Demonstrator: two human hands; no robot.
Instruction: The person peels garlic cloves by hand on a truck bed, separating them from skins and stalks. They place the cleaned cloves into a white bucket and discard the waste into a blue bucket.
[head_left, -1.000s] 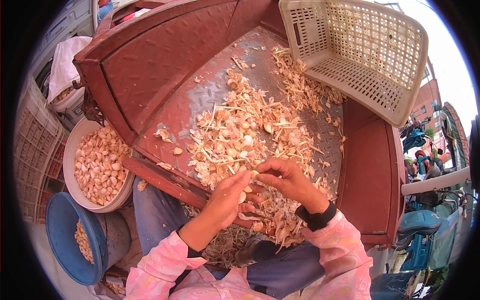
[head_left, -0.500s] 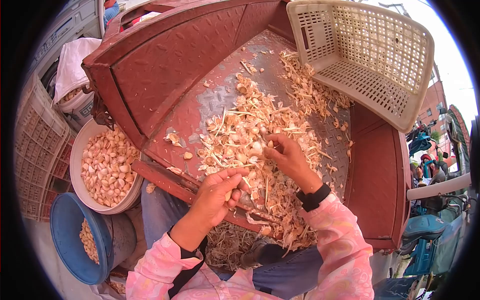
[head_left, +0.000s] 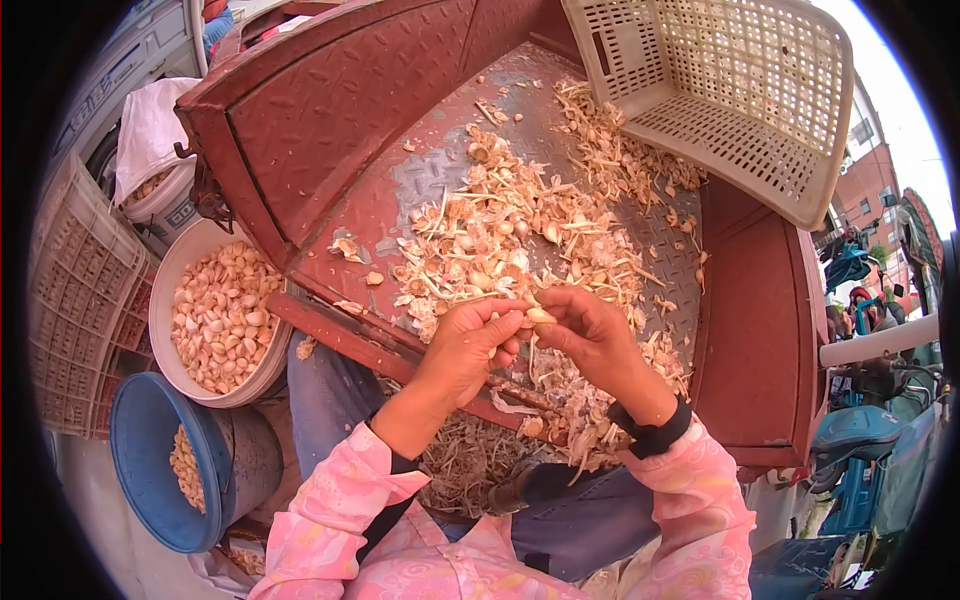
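Over the front edge of a red metal cargo bed (head_left: 350,190), my two hands meet. My right hand (head_left: 600,340) pinches a pale garlic clove (head_left: 541,315) between thumb and fingertips. Fingers curled, my left hand (head_left: 462,345) touches the near end of that clove; a bit of pale garlic shows among its lower fingers, partly hidden. Just beyond both hands spreads a heap of loose garlic cloves, dry skins and stalks (head_left: 480,255).
A white bucket (head_left: 165,330) of garlic cloves (head_left: 225,320) stands at left, above a tilted blue bucket (head_left: 140,490) with more cloves. A beige plastic basket (head_left: 740,100) leans at the bed's far right. Skins litter the ground below; scooters (head_left: 855,440) stand at right.
My right hand has drawn back from the heap toward me and now meets my left hand, bringing a clove. My left hand has shifted slightly right and up.
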